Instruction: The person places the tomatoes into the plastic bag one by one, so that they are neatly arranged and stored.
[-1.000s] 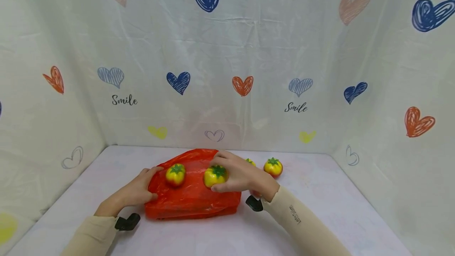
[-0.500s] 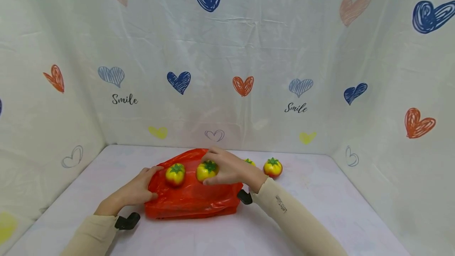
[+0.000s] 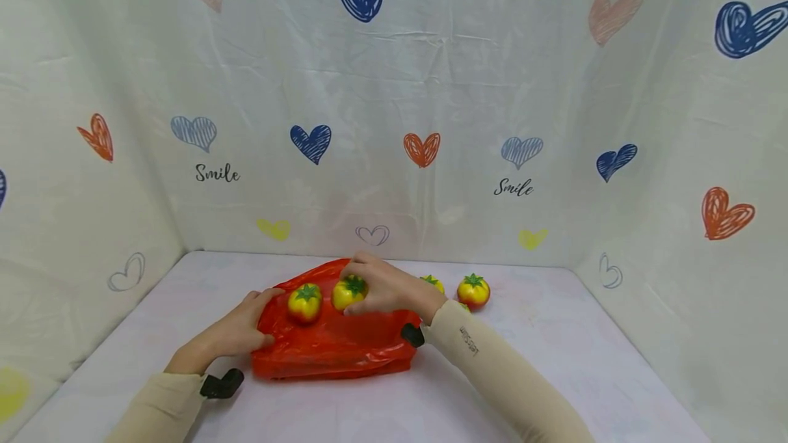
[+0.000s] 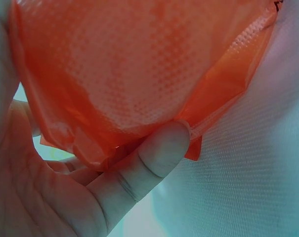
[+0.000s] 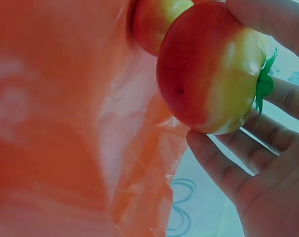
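A red plastic bag lies spread on the table, its dotted film filling much of the left wrist view. My left hand grips the bag's left side, the thumb pressed on the film and the fingers behind it. Between the thumb and fingers of my right hand is a yellow-and-red tomato with a green leafy top, held over the bag. Another such tomato sits at the bag's left part, just left of the held one; the right wrist view shows part of a tomato behind it.
To the right of the bag, a tomato stands on the white table. Nearer the right forearm, another tomato is partly hidden, and a bit of green and yellow peeks above the sleeve. A heart-patterned curtain closes off the back.
My right hand has carried its tomato left and slightly away from me, closer to the tomato on the bag. My left hand keeps its place on the bag.
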`<state>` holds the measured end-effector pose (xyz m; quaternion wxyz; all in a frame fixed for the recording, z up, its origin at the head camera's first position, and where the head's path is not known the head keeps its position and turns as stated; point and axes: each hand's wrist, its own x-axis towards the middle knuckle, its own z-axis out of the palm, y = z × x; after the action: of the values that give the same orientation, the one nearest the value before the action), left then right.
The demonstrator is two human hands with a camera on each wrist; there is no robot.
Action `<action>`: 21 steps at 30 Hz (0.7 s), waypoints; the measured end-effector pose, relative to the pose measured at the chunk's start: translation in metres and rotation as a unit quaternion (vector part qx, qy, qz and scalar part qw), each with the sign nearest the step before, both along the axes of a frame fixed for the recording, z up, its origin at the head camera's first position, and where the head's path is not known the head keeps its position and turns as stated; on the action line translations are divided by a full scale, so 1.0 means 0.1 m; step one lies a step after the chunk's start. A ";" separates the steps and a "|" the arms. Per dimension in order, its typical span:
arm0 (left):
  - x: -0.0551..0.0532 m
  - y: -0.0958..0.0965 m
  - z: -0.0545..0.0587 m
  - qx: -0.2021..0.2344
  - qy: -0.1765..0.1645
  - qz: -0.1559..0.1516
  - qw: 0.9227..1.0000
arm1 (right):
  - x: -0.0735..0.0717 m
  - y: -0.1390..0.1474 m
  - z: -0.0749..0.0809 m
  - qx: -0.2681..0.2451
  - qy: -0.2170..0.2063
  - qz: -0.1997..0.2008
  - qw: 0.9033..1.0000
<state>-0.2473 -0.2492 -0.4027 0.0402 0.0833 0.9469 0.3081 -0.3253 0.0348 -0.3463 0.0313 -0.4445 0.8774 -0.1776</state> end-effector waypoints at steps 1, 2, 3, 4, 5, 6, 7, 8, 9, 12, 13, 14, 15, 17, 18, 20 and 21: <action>0.00 0.00 0.00 0.000 0.003 -0.002 1.000 | -0.01 -0.01 -0.01 0.003 -0.002 -0.001 1.000; 0.00 0.00 0.00 0.000 0.006 -0.004 1.000 | -0.03 -0.02 -0.02 0.006 -0.004 -0.003 1.000; 0.01 0.00 0.00 0.001 0.009 -0.006 1.000 | -0.04 -0.03 -0.02 0.008 -0.005 -0.003 1.000; 0.01 0.00 -0.01 0.001 0.013 -0.009 1.000 | -0.05 -0.04 -0.03 0.010 -0.006 -0.003 1.000; 0.01 -0.01 -0.01 0.002 0.016 -0.012 1.000 | -0.06 -0.05 -0.03 0.012 -0.008 -0.002 1.000; 0.02 -0.01 -0.01 0.003 0.019 -0.014 1.000 | -0.07 -0.06 -0.03 0.013 -0.007 -0.001 1.000; 0.02 -0.01 -0.01 0.003 0.022 -0.015 1.000 | -0.08 -0.07 -0.03 0.014 -0.006 0.000 1.000; 0.03 -0.01 0.00 0.003 0.022 -0.016 1.000 | -0.09 -0.08 -0.03 0.015 -0.005 0.002 1.000; 0.03 -0.01 0.00 0.003 0.022 -0.017 1.000 | -0.09 -0.10 -0.03 0.016 -0.005 0.003 1.000; 0.04 0.00 0.01 0.003 0.018 -0.017 1.000 | -0.11 -0.13 -0.03 0.023 -0.005 0.004 1.000; 0.04 0.00 0.01 0.003 0.017 -0.016 1.000 | -0.12 -0.14 -0.04 0.025 -0.007 0.005 1.000; 0.04 0.00 0.01 0.002 0.018 -0.016 1.000 | -0.13 -0.14 -0.04 0.028 -0.009 0.003 1.000; 0.04 0.00 0.01 0.002 0.017 -0.016 1.000 | -0.13 -0.15 -0.04 0.031 -0.010 0.001 0.999; 0.04 0.00 0.01 0.001 0.017 -0.015 1.000 | -0.15 -0.17 -0.05 0.037 -0.012 -0.003 0.999; 0.04 0.00 0.01 0.000 0.019 -0.015 1.000 | -0.15 -0.18 -0.05 0.041 -0.012 -0.005 0.999; 0.03 0.00 0.00 -0.001 0.020 -0.016 1.000 | -0.16 -0.19 -0.07 0.046 -0.014 -0.008 0.999; 0.03 0.00 0.00 0.000 0.019 -0.016 1.000 | -0.18 -0.20 -0.08 0.049 -0.014 -0.008 0.999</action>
<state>-0.2442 -0.2495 -0.4024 0.0268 0.1044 0.9461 0.3054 -0.3429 0.0149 -0.3547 0.0632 -0.4327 0.8882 -0.1411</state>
